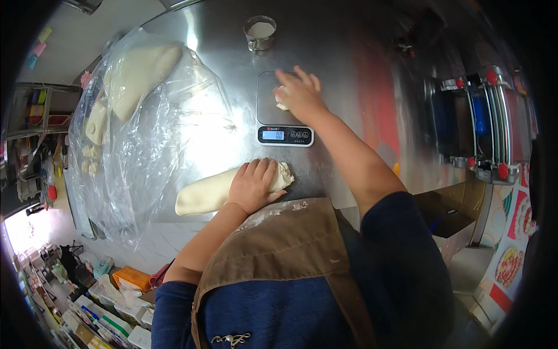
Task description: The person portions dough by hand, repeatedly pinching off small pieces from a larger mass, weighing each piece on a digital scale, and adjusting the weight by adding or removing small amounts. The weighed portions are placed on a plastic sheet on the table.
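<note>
A thick log of pale dough (206,191) lies along the near edge of the metal table, its right end ragged and torn. My left hand (254,185) rests over that log near the torn end, fingers curved across its top. Farther off, my right hand (303,96) is at the plate of a digital kitchen scale (285,135), holding a small piece of dough (282,99) against its inner side. Its fingers are partly spread and slightly blurred, and the hand covers part of the piece.
A clear plastic sheet (157,168) on the left covers a large dough slab (142,72) and smaller pieces. A cup of white powder (260,34) stands beyond the scale. At the right is a metal roller machine (494,125) with red knobs; a cardboard box (450,215) sits below the table edge.
</note>
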The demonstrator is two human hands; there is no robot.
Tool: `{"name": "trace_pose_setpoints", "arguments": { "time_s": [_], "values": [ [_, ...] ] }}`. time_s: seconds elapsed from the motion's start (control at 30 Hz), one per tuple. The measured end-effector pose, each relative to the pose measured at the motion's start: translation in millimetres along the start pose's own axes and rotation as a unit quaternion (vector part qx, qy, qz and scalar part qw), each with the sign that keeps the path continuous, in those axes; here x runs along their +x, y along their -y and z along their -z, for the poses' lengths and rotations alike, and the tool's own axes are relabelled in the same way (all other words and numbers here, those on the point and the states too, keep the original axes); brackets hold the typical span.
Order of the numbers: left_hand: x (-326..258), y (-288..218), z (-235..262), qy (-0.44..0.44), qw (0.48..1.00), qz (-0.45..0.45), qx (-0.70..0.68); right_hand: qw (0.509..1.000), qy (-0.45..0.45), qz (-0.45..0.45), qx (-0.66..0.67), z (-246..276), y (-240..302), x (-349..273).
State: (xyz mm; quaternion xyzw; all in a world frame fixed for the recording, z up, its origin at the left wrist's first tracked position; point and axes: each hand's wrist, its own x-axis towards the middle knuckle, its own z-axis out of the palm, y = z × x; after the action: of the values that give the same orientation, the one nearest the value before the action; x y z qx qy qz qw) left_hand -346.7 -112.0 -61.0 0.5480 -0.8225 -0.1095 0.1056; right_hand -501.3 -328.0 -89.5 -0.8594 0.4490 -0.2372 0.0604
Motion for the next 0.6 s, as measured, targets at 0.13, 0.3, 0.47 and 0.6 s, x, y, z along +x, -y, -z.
{"name": "trace_pose_setpoints", "arguments": {
  "time_s": [0.13,0.3,0.47,0.6],
  "values": [
    [-0.3,-1.1,-1.5,0.007,1.000,0.010,0.000,0.908,-0.132,-0.195,0.347,11.8,-41.0,-11.4],
    [-0.6,-2.5,-1.9,0.011,1.000,0.018,-0.006,0.844,-0.135,-0.346,0.387,32.9,-68.5,-73.8],
    [-1.3,-3.9,-1.4,0.003,1.000,0.015,0.001,0.742,-0.153,-0.421,0.498,40.8,-48.9,-130.1],
    [-0.8,-4.0,-2.4,0.005,1.000,0.013,0.007,0.723,-0.116,-0.447,0.514,53.8,-33.7,-141.3]
  ]
}}
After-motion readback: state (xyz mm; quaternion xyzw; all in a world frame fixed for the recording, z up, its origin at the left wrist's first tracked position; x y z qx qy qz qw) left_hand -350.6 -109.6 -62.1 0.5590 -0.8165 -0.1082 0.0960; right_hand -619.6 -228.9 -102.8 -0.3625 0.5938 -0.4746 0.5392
